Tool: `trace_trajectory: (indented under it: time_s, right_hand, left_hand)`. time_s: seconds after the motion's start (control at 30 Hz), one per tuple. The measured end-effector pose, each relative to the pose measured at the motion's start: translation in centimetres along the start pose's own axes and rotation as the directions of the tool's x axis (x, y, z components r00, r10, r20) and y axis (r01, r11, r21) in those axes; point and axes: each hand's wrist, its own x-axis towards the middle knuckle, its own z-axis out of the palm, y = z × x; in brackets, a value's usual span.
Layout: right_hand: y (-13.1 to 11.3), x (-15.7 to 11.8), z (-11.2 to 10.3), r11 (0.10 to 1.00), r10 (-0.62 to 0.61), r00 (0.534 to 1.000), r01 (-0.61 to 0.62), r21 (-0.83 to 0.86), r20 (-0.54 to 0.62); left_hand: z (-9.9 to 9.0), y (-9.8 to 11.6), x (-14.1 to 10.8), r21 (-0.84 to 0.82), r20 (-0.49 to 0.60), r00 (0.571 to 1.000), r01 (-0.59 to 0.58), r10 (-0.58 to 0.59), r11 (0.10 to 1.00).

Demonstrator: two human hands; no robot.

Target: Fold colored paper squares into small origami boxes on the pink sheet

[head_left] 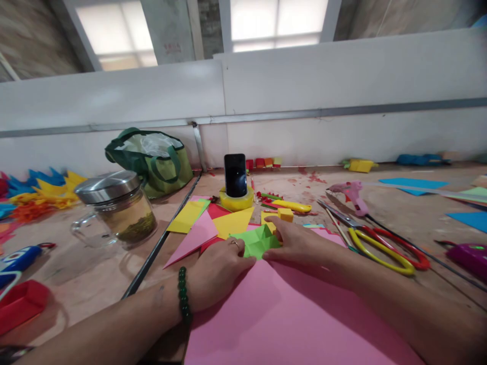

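Observation:
A piece of creased green paper (258, 242), folded with raised edges, sits between my two hands at the far end of a large pink sheet (297, 314). My left hand (218, 268), with a ring and a dark green bead bracelet (183, 294) at the wrist, grips the paper's left side, thumb along the near edge. On the right side, my right hand (292, 241) pinches it between thumb and fingers. Just beyond lie yellow paper pieces (234, 223), a pink paper triangle (196, 235) and a small yellow folded block (285, 214).
A phone (235, 175) stands in a yellow tape roll (236, 201). Scissors (380, 248), a pink glue gun (350, 195) and a yellow cutter (292, 206) lie to the right. A glass tea mug (122, 218) and green bag (167, 172) stand left.

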Motion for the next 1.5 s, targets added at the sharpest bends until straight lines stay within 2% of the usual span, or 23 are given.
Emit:
trace_trajectory:
  time_s: [0.1, 0.27, 0.33, 0.43, 0.47, 0.6, 0.63, 0.7, 0.73, 0.77, 0.8, 0.87, 0.9, 0.97, 1.07, 1.17, 1.27, 1.33, 1.43, 1.5]
  right_hand:
    - [0.9, 0.5, 0.1, 0.998, -0.039, 0.998, 0.036, 0.052, 0.056]
    - [1.7, 0.4, -1.1, 0.985, -0.086, 0.987, 0.063, 0.159, 0.136]
    - [1.7, 0.2, -1.7, 0.975, -0.098, 0.983, 0.063, 0.212, 0.158]
    - [1.5, 0.0, -2.3, 0.952, -0.094, 0.968, 0.019, 0.305, 0.231]
    - [1.4, -0.1, -2.4, 0.939, -0.102, 0.961, 0.008, 0.343, 0.258]
    - [1.0, -0.3, -2.6, 0.895, -0.186, 0.916, 0.01, 0.445, 0.355]
    - [1.0, -0.4, -2.8, 0.898, -0.199, 0.925, 0.039, 0.438, 0.325]
    - [1.1, -0.5, -3.1, 0.907, -0.245, 0.96, 0.177, 0.382, 0.136]
    - [1.2, -0.6, -3.2, 0.904, -0.295, 0.955, 0.275, 0.328, 0.012]
    - [1.3, -0.7, -3.2, 0.891, -0.359, 0.929, 0.37, 0.263, -0.088]
    - [1.2, -0.7, -3.2, 0.872, -0.429, 0.893, 0.449, 0.197, -0.137]
    - [1.0, -0.8, -2.8, 0.834, -0.538, 0.838, 0.545, 0.088, -0.094]
    - [0.7, -0.8, -2.4, 0.826, -0.559, 0.828, 0.561, 0.052, -0.053]
    - [0.2, -0.7, -1.6, 0.825, -0.565, 0.825, 0.565, 0.015, -0.003]
    - [-0.4, -0.5, -0.7, 0.818, -0.574, 0.819, 0.573, 0.042, -0.006]
    - [-0.6, -0.6, -0.4, 0.828, -0.559, 0.829, 0.558, 0.047, 0.005]
    - [-0.7, -0.7, -0.4, 0.838, -0.546, 0.838, 0.546, 0.002, 0.015]
    - [-0.7, -0.8, -0.5, 0.837, -0.547, 0.837, 0.547, -0.02, 0.01]
    - [-0.8, -0.9, -0.7, 0.846, -0.531, 0.847, 0.532, -0.028, 0.023]
    - [-0.8, -1.0, -0.6, 0.862, -0.506, 0.862, 0.506, 0.019, 0.02]
  left_hand:
    - [-0.2, -0.3, -0.6, 0.024, 0.017, 1.0, -0.015, 0.015, 1.0]
    - [-0.3, -0.9, -1.4, -0.018, 0.0, 0.999, 0.042, -0.042, 0.999]
    - [-0.1, -0.9, -1.0, -0.066, -0.075, 0.994, 0.076, -0.081, 0.995]
    - [0.3, -0.7, 0.0, -0.156, -0.245, 0.956, 0.128, -0.164, 0.979]
    - [0.4, -0.7, 0.3, -0.183, -0.268, 0.947, 0.133, -0.179, 0.974]
    - [0.5, -0.7, 1.1, -0.226, -0.174, 0.971, 0.12, -0.161, 0.967]
    - [0.5, -0.8, 1.1, -0.219, -0.158, 0.979, 0.093, -0.13, 0.971]
    - [0.5, -1.1, 1.1, -0.2, -0.176, 0.983, 0.021, -0.057, 0.979]
    - [0.5, -1.3, 1.0, -0.197, -0.203, 0.979, -0.007, -0.034, 0.98]
    - [0.5, -1.6, 1.0, -0.204, -0.233, 0.972, -0.023, -0.026, 0.979]
    - [0.5, -1.9, 1.0, -0.223, -0.258, 0.966, -0.029, -0.031, 0.974]
    - [0.6, -2.7, 1.1, -0.289, -0.285, 0.957, -0.035, -0.052, 0.957]
    - [0.7, -3.0, 1.1, -0.323, -0.286, 0.956, -0.04, -0.057, 0.945]
    - [0.7, -3.6, 1.1, -0.349, -0.268, 0.962, -0.047, -0.052, 0.936]
    - [0.5, -3.7, 0.9, -0.247, -0.247, 0.967, 0.006, -0.069, 0.969]
    - [0.1, -2.6, 0.5, -0.112, -0.277, 0.959, 0.026, -0.057, 0.993]
    - [-0.6, -0.9, -0.1, -0.068, -0.228, 0.972, -0.08, 0.062, 0.994]
    - [-1.0, 0.1, -0.5, -0.028, -0.236, 0.967, -0.102, 0.093, 0.994]
    - [-1.2, 0.7, -0.8, -0.02, -0.219, 0.973, -0.08, 0.074, 0.997]
    - [-0.9, 0.5, -0.7, -0.083, -0.194, 0.981, -0.013, -0.003, 0.996]
